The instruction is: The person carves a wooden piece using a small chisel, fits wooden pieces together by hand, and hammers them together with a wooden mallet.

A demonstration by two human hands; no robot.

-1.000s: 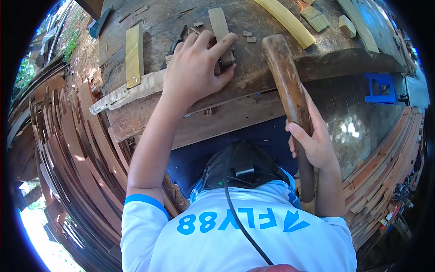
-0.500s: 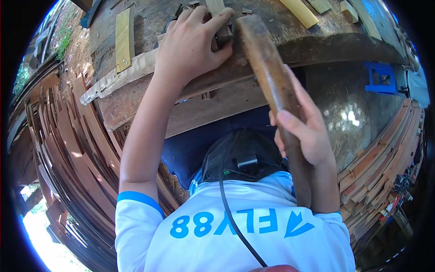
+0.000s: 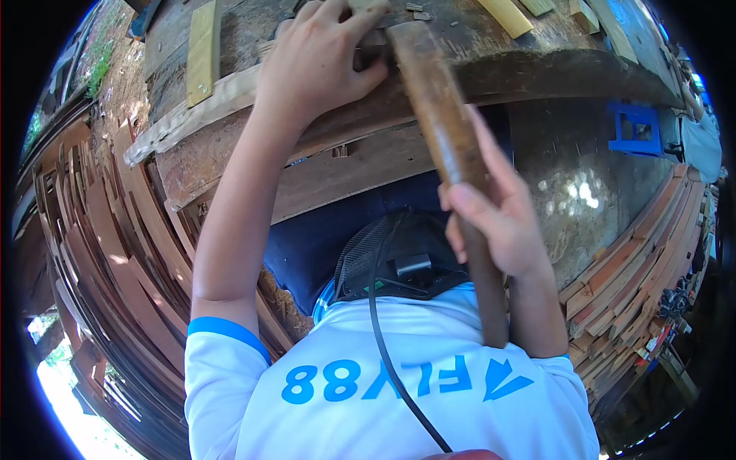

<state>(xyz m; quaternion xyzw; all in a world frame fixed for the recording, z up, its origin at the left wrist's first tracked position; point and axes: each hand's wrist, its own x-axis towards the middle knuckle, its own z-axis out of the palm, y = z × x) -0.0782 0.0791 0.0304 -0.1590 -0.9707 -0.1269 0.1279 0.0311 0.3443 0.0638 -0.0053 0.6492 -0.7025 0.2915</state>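
Observation:
My left hand (image 3: 318,65) is at the top of the view, on the near part of the wooden workbench (image 3: 521,73). Its fingers close round a small wood block (image 3: 371,47), mostly covered by the hand. My right hand (image 3: 494,207) is wrapped round a long, thick wooden bar (image 3: 437,107), worn and brown. The bar slants up and left, and its upper end is beside the thumb of my left hand. Slight blur covers the bar and the right hand.
Yellowish wood strips (image 3: 203,54) (image 3: 506,15) lie on the bench, with a small block (image 3: 584,15) at the right. Stacked boards stand left (image 3: 115,222) and right (image 3: 636,261). A blue stool (image 3: 635,129) is at the right.
The bar and my right hand have moved left and up, bringing the bar's upper end close to my left hand. The bench has shifted upward in view. My left hand keeps its grip.

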